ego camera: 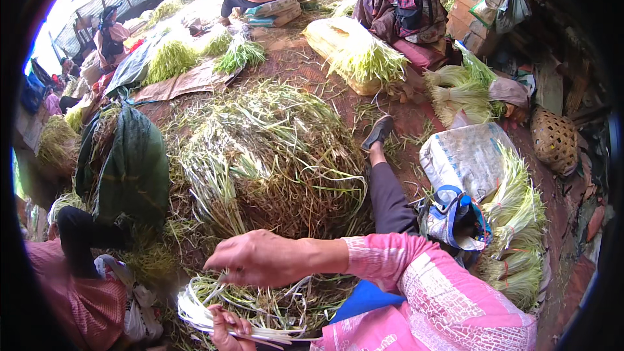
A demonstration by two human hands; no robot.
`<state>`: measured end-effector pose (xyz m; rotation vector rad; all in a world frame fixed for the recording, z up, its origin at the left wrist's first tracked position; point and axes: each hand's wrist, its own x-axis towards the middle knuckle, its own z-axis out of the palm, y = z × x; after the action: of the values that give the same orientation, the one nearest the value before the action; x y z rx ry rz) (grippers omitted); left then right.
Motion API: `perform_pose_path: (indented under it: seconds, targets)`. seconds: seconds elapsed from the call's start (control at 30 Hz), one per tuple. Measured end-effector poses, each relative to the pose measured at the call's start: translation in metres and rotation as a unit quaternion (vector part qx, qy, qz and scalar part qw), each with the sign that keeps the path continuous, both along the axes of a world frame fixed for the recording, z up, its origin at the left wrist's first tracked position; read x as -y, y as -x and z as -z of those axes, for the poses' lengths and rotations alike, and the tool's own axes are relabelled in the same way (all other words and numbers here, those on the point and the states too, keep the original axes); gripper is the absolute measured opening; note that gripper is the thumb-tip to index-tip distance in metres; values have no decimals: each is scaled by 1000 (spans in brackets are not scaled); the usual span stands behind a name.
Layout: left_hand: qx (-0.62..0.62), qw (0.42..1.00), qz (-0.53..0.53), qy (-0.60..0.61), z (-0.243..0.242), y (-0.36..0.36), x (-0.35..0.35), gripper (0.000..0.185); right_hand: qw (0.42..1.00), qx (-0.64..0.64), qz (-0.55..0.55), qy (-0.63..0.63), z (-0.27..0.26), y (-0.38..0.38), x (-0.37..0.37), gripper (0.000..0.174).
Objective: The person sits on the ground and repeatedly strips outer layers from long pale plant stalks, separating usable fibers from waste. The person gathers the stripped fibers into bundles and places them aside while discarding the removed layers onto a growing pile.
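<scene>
My left hand (228, 330), at the bottom edge, grips a loose bunch of thin white leafy-vegetable stalks (200, 304). Just above it is my right hand (261, 259), blurred, with curled fingers pointing left. Whether anything is between those fingers cannot be made out. Under my right forearm lie loose green and white stalks (297, 304). A large heap of uncleaned stalks with brown roots and dry leaves (278, 156) rises in front of me. My outstretched leg (392, 200) runs along the heap's right side.
Tied pale bundles (512, 234) line my right, beside a white woven sack (463, 156) and an open bag (456, 224). A dark green sack (131, 161) stands left, near a co-worker in pink (83, 287). Others sit farther back. A wicker basket (553, 141) lies far right.
</scene>
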<state>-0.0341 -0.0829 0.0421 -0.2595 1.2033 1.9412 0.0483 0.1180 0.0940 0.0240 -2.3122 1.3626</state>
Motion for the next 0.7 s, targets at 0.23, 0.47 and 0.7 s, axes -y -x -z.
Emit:
perform_pose_path:
  seconds: [0.23,0.47,0.7]
  targets:
    - [-25,997,-1,-75,15,6,4,13,925,-71,-234,-290,-128,-27,30,23]
    - [-32,995,5,-97,22,1,-1,16,928,123,-199,-290,-76,-70,-12,25]
    - [-39,993,16,-106,22,0,-2,18,792,563,19,-237,98,-165,-121,27]
